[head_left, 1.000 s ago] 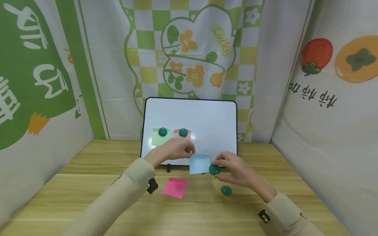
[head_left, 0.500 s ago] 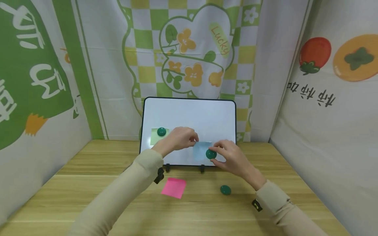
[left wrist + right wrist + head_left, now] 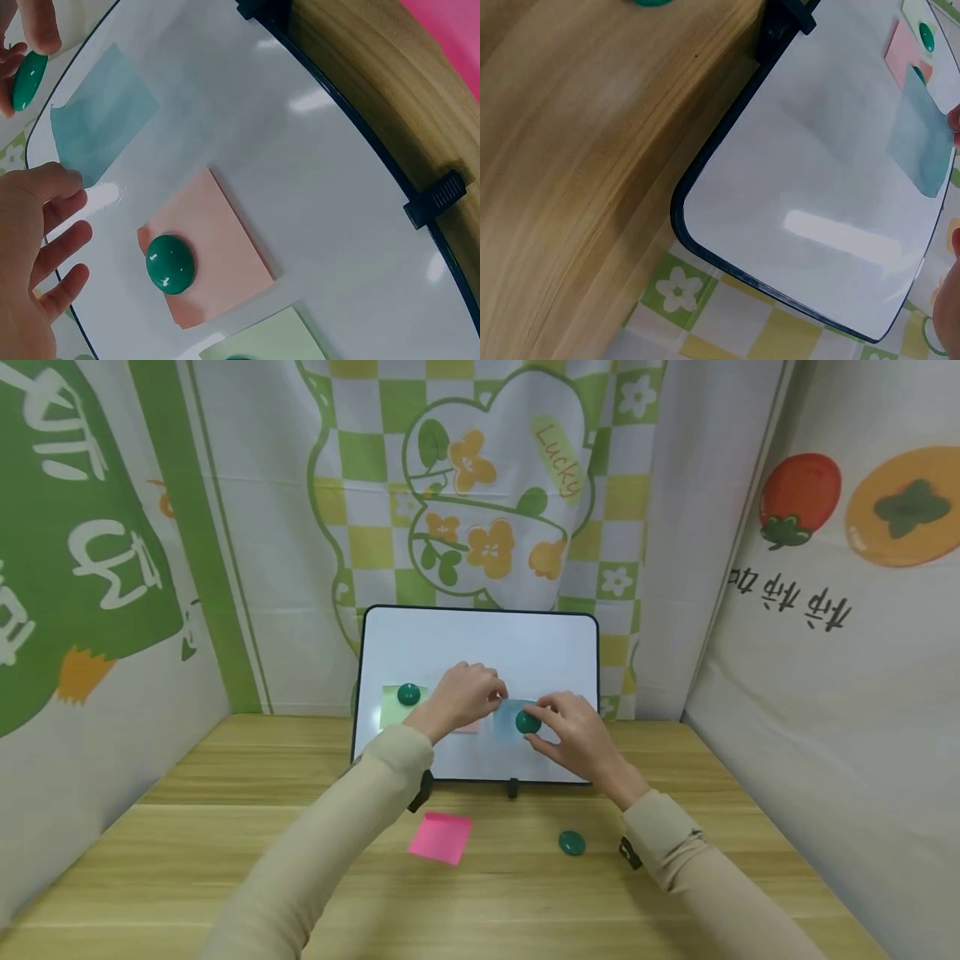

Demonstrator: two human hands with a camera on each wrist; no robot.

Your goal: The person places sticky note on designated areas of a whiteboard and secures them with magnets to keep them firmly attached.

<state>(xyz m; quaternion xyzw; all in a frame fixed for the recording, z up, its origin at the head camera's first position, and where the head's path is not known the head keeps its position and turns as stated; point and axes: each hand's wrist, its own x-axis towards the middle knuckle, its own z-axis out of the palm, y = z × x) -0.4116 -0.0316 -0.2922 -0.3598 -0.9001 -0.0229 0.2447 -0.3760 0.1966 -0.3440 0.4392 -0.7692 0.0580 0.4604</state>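
Observation:
My left hand (image 3: 467, 693) pinches a corner of a blue sticky note (image 3: 105, 112) between thumb and finger, in front of the whiteboard (image 3: 540, 652). Beside the note, my right hand (image 3: 581, 735) holds a round green magnet (image 3: 528, 721) by its edges. In the left wrist view that magnet is apart from the note. A pink-orange note (image 3: 217, 255) is held on the board by a green magnet (image 3: 170, 264); the left hand partly covers this note in the head view. Farther left hangs a light green note (image 3: 393, 710) under another green magnet (image 3: 408, 694).
On the wooden table (image 3: 525, 910) lie a bright pink sticky note (image 3: 441, 838) and a loose green magnet (image 3: 572, 842). Black clips (image 3: 513, 788) support the board's lower edge. Patterned curtain (image 3: 495, 485) hangs behind, with fabric walls on both sides.
Both hands have moved up and toward the whiteboard, carrying the blue note and the green magnet. The left hand has come over the pink-orange note. The items on the table stay put.

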